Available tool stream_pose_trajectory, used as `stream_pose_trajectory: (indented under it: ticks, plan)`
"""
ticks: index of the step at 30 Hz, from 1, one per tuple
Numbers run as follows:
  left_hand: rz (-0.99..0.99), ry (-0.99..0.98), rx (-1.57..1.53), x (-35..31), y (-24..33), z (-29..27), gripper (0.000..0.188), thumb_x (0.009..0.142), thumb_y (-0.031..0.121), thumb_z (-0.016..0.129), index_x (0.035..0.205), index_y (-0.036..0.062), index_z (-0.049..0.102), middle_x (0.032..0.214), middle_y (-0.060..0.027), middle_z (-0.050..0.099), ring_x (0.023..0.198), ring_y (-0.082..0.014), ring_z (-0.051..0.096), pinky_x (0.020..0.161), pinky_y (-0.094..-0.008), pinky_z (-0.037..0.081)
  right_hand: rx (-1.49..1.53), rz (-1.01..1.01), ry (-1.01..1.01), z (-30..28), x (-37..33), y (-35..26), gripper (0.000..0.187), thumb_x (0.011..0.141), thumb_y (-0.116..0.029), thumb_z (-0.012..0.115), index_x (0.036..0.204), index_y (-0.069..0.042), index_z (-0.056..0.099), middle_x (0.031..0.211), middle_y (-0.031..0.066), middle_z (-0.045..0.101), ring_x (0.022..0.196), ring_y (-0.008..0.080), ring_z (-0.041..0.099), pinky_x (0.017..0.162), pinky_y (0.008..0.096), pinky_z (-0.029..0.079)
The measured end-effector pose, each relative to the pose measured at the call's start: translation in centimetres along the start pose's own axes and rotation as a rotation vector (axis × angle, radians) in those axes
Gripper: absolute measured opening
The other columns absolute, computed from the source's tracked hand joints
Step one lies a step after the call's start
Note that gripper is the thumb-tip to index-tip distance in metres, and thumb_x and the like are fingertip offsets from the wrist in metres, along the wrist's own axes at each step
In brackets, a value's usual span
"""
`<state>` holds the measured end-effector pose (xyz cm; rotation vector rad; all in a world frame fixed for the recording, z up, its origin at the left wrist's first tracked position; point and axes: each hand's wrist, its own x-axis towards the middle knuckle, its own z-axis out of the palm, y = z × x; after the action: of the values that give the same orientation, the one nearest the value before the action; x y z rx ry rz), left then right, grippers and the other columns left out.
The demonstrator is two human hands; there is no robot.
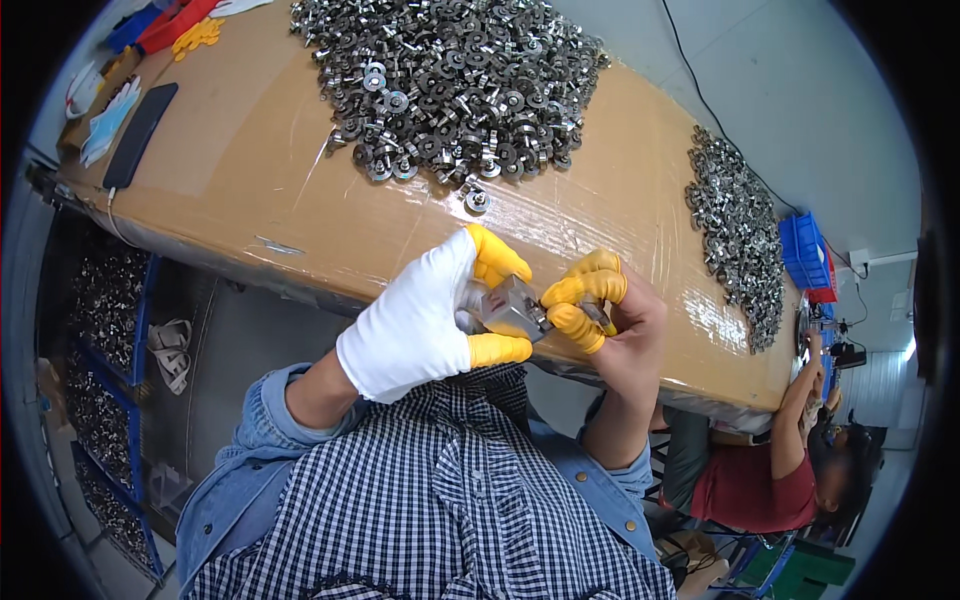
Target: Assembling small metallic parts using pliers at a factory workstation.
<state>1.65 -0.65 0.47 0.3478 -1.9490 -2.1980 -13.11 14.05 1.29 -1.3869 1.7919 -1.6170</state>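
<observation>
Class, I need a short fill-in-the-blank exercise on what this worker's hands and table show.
1. The left hand wears a white glove with ___ fingertips.
2. Both hands hold a small ___ part.
3. The big pile of metal pieces lies on a ___ table.

Missing words: yellow; metal; brown

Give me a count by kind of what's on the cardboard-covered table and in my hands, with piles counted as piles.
Piles of small metal parts: 2, a big pile and a smaller pile
Loose metal part beside the big pile: 1
Metal piece held between left hand and right hand: 1
Dark phone: 1
Total: 5
</observation>
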Motion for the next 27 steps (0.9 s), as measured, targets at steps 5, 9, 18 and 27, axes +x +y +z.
stream_pose_trajectory:
  ticks: [5,9,18,27]
  plan:
    - [0.031,0.016,0.046,0.2,-0.5,-0.1,0.049,0.068,0.005,0.077,0.111,0.0012,0.053,0.099,-0.0099,0.058,0.087,-0.0194,0.058,0.081,-0.0302,0.048,-0.090,0.008,-0.007,-0.2,-0.1,-0.4,0.017,0.066,-0.003,0.078,0.079,-0.001,0.066,0.077,0.0043,0.060,0.065,0.0128,0.048,0.058,0.0229,0.038]
    - [0.071,0.029,0.084,0.2,-0.4,-0.2,0.049,0.067,0.005,0.077,0.110,0.0019,0.054,0.099,-0.0098,0.060,0.086,-0.0201,0.059,0.081,-0.0305,0.049,-0.158,-0.002,0.006,0.0,-0.1,-0.7,0.017,0.068,-0.006,0.078,0.079,-0.001,0.066,0.077,0.0064,0.062,0.067,0.0156,0.051,0.062,0.0249,0.040]
    - [0.393,-0.049,-0.126,0.3,-2.1,-0.5,0.046,0.069,-0.007,0.074,0.109,0.0037,0.055,0.105,-0.0104,0.064,0.094,-0.0216,0.065,0.084,-0.0309,0.054,-0.606,-0.330,0.090,1.3,-0.9,-3.6,0.016,0.069,-0.013,0.077,0.078,-0.005,0.067,0.074,0.0038,0.059,0.061,0.0151,0.047,0.057,0.0268,0.039]
    - [0.426,-0.152,-0.371,0.6,-3.1,-0.2,0.045,0.067,-0.006,0.078,0.106,0.0041,0.057,0.107,-0.0114,0.065,0.100,-0.0247,0.066,0.087,-0.0340,0.056,-0.821,-0.681,0.044,1.0,-1.7,-3.6,0.011,0.075,-0.017,0.070,0.076,-0.007,0.066,0.072,0.0036,0.058,0.057,0.0145,0.046,0.053,0.0278,0.038]
